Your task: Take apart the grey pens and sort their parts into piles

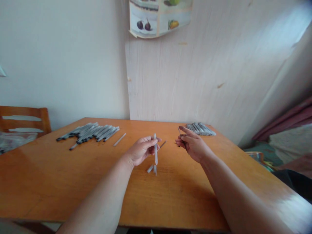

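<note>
The pen barrel (156,154), clear and running up and down in my view, was near the middle, above the wooden table (80,188). From the far left, I had a chair (23,118) with a plastic bag (18,140) in front of its back, then a heap of pens (90,132), many with black ends towards me. Just right of that heap one loose clear tube (119,139) lay alone. My left hand (143,151) came next, thumb and fingers closed on the pen barrel. Beyond its fingertips showed a dark stick (162,144); I couldn't tell whether I was touching it. Small clear pieces (150,168) lay below the barrel on the wood. My right hand (192,143), well apart from the left, had its thumb and fingers drawn nearly together around a slender rod (187,149), blurred on my side. Behind that hand, near the table's far right corner, lay a neat row of pens (201,128).
</note>
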Motion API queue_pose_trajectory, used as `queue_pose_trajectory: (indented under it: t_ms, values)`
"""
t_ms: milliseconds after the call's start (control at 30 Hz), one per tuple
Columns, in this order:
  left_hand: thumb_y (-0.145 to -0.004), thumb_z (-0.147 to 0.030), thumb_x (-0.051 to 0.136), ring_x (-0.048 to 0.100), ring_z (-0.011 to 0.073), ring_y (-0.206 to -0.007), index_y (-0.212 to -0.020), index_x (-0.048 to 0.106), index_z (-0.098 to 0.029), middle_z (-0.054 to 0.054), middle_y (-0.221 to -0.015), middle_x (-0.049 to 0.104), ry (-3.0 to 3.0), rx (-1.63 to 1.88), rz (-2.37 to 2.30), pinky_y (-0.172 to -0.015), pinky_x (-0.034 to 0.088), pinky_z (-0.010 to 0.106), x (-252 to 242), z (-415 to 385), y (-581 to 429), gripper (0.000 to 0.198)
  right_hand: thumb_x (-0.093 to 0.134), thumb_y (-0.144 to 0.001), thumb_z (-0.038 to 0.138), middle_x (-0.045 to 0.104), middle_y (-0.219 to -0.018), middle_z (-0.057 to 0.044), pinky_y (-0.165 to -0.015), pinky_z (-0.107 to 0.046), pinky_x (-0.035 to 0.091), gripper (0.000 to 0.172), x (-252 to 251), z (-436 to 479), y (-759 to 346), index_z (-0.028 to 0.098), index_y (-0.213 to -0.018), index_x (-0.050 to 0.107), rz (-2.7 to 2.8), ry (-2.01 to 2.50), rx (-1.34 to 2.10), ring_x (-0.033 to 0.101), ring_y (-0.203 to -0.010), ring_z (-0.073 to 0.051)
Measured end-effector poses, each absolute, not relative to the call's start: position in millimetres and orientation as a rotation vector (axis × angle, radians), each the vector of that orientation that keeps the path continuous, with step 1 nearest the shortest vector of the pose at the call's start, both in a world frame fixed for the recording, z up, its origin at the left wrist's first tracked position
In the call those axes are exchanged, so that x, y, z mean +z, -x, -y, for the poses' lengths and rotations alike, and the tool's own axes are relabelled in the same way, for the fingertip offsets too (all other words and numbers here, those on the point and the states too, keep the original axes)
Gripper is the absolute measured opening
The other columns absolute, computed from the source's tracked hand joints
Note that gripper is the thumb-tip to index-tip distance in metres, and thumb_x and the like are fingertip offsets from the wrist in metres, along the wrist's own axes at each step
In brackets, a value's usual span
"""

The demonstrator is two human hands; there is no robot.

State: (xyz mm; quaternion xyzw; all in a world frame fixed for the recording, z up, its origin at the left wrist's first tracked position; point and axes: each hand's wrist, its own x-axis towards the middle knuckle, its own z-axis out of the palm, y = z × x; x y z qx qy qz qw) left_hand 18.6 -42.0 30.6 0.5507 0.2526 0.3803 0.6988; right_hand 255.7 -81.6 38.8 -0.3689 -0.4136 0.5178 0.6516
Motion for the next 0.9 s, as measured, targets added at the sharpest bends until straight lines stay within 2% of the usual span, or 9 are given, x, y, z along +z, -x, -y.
queue_pose_trajectory:
  t_ms: [200, 433, 600, 900]
  values:
    - [-0.08, -0.037, 0.065, 0.051, 0.0066, -0.052, -0.101, 0.064, -0.014, 0.004, -0.074, 0.063, -1.359, 0.478, -0.54, -0.05, 0.036, 0.02, 25.3, 55.6, -28.4, 0.031, 0.06, -0.074, 0.005, 0.063, -0.076, -0.001, -0.068, -0.021, 0.06, 0.04, 45.1, 84.5, -239.3, 0.018, -0.111, 0.057, 0.801, 0.767, 1.197, 0.068, -0.07, -0.012]
    - [-0.08, -0.039, 0.065, 0.05, 0.0066, -0.054, -0.103, 0.064, -0.015, 0.004, -0.076, 0.064, -1.433, 0.299, -0.52, -0.049, 0.035, 0.018, 25.8, 68.7, -37.4, 0.033, 0.06, -0.074, 0.001, 0.06, -0.08, -0.001, -0.079, -0.019, 0.058, 0.025, 43.3, 82.0, -224.0, 0.018, -0.092, 0.058, 0.691, 0.612, 1.231, 0.067, -0.08, -0.011]
    - [-0.08, -0.038, 0.066, 0.053, 0.0078, -0.058, -0.102, 0.065, -0.015, 0.004, -0.078, 0.065, -1.474, 0.273, -0.502, -0.052, 0.038, 0.019, 23.9, 72.7, -42.5, 0.032, 0.059, -0.075, 0.001, 0.06, -0.083, 0.001, -0.082, -0.02, 0.058, 0.021, 41.4, 80.2, -215.7, 0.019, -0.083, 0.055, 0.66, 0.571, 1.201, 0.066, -0.085, -0.01]
    - [-0.081, -0.034, 0.065, 0.051, 0.0063, -0.054, -0.099, 0.064, -0.015, 0.003, -0.077, 0.064, -1.487, 0.296, -0.494, -0.052, 0.038, 0.02, 27.3, 76.5, -45.4, 0.026, 0.057, -0.078, 0.003, 0.059, -0.085, 0.0, -0.085, -0.023, 0.057, 0.017, 45.5, 86.0, -205.6, 0.019, -0.081, 0.055, 0.634, 0.501, 1.173, 0.065, -0.09, -0.01]
